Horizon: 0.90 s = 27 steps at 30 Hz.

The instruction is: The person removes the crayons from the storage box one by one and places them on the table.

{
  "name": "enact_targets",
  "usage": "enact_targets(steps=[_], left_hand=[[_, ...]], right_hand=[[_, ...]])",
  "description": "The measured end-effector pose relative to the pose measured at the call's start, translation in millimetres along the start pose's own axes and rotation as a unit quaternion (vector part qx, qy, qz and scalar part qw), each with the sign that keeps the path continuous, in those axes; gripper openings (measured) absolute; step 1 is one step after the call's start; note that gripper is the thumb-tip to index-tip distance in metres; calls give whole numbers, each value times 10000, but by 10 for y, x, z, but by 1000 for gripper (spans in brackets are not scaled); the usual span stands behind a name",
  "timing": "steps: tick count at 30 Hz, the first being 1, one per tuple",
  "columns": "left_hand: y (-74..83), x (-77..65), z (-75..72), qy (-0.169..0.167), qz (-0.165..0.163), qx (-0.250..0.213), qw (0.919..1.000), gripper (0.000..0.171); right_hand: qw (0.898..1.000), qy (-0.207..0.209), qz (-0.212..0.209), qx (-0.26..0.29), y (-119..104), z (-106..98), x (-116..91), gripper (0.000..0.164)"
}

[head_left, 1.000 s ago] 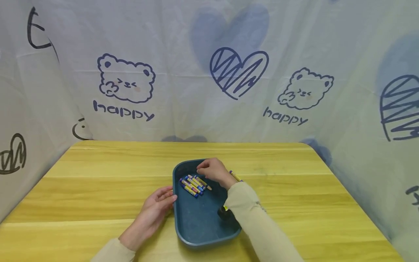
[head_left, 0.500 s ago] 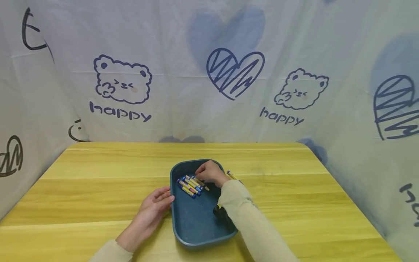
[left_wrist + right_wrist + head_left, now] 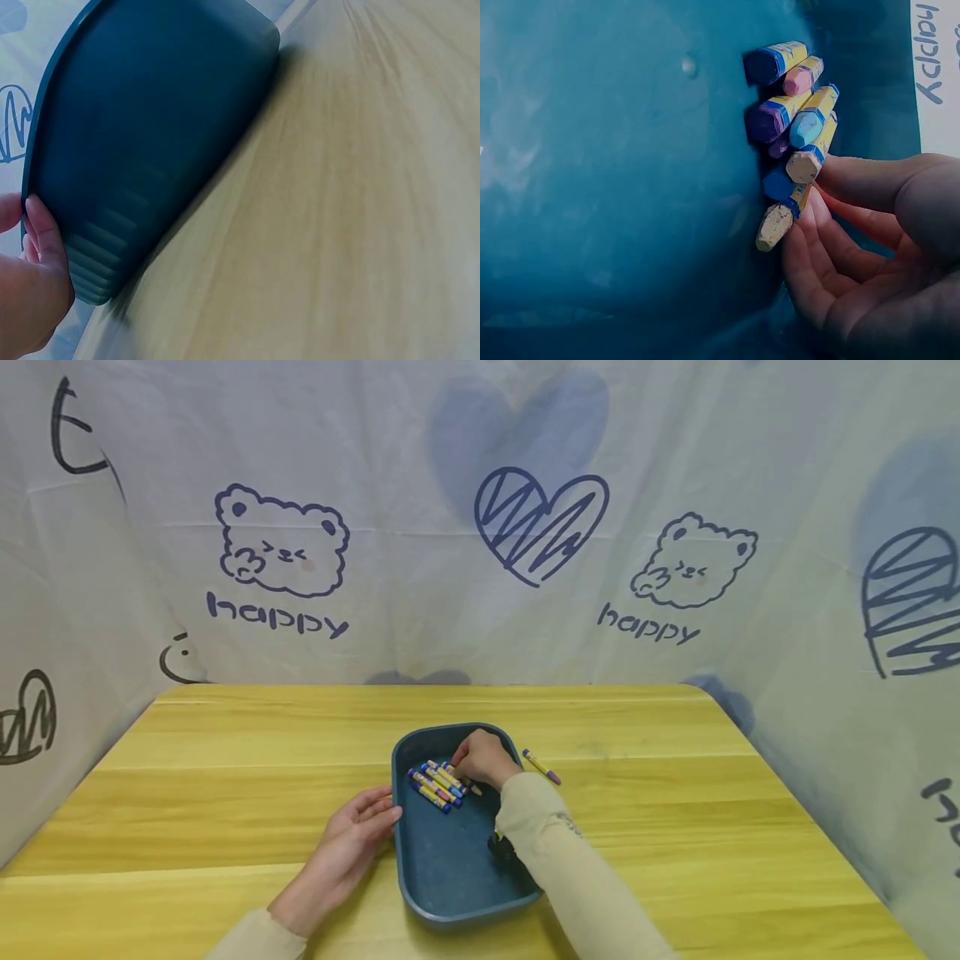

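Observation:
A dark blue-green tray (image 3: 450, 893) stands on the table, its long side pointing away from me. My left hand (image 3: 333, 864) grips its left rim, thumb on the edge and fingers against the outer wall, as the left wrist view confirms. Several crayons (image 3: 435, 789) in yellow wrappers lie heaped in the tray's far half. Over their right side is my right hand (image 3: 486, 758), reaching inside. Its thumb and fingers pinch a tan-tipped crayon (image 3: 775, 225) at the heap's edge in the right wrist view; part of that crayon is hidden behind the fingers.
A single crayon (image 3: 542, 767) with a purple tip lies on the wooden table (image 3: 675, 827) just right of the tray. A dark wrist camera (image 3: 501, 846) hangs below my right sleeve, inside the tray. White printed cloth (image 3: 420, 593) closes off the back and sides.
My right hand has come down from above the tray's far end onto the right side of the crayon heap. The left hand stays on the rim, and the tray has hardly moved.

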<state>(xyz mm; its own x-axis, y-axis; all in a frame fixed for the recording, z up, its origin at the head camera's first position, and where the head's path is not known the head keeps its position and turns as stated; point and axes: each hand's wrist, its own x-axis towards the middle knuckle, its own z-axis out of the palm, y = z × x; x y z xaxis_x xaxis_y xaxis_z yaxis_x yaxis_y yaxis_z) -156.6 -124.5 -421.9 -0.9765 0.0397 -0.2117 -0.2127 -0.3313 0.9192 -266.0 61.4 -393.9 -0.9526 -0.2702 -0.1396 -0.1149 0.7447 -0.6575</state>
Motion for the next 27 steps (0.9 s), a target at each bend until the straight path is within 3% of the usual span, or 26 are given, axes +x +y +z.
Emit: enact_targets(steps=[11,27], left_hand=[[-19,4,5,81,45,-69,9999,42],[-10,-10,21,65,78,-114,9999,40]], right_hand=[[9997,28,-30,-229,-6,9,25,4],[9985,75,-327,442,-27,-50,-3,12]])
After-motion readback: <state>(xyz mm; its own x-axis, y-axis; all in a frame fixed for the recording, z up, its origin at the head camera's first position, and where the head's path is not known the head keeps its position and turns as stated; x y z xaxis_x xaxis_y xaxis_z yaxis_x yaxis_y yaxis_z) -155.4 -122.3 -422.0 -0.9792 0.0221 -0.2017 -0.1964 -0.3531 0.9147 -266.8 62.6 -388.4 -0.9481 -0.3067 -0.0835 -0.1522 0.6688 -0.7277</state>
